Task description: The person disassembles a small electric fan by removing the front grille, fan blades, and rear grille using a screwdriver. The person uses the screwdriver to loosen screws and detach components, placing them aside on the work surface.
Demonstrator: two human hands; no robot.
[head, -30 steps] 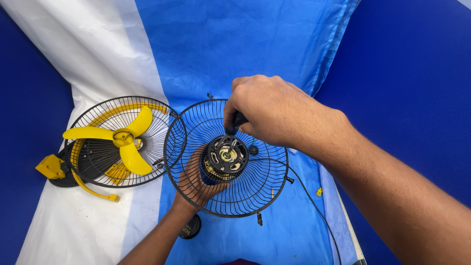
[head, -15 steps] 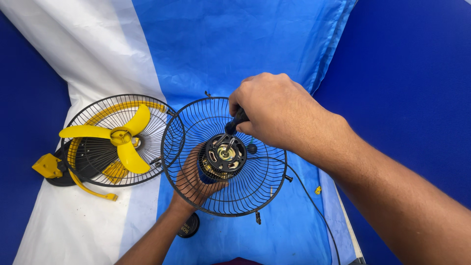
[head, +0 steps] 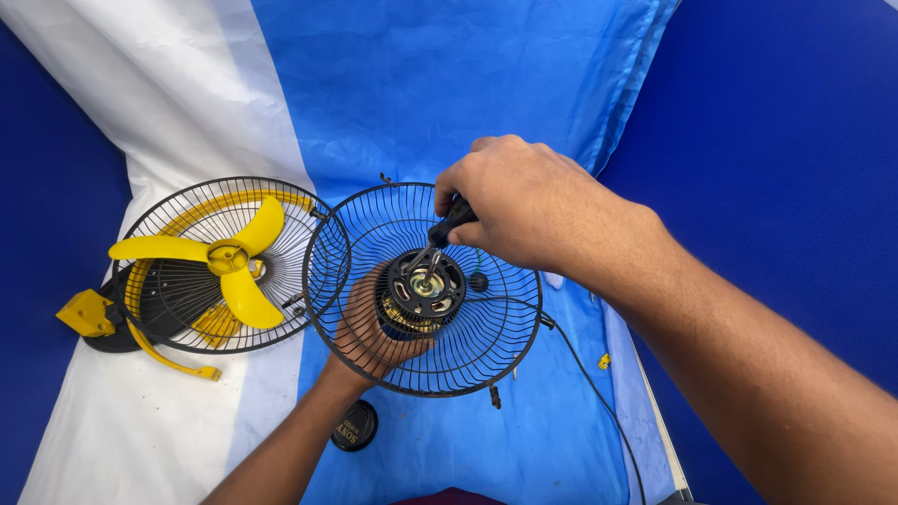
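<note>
Black wire grille (head: 468,346), glossy yellow plastic blades (head: 224,257)

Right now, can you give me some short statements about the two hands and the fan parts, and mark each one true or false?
1. The right hand holds a screwdriver whose tip is at the fan motor. True.
2. The left hand lies on top of the wire fan guard. False: it supports the motor from beneath the guard.
3. The yellow fan blade rests on the second guard to the left. True.
4. The black round cap sits on the motor. False: it lies on the blue cloth.
</note>
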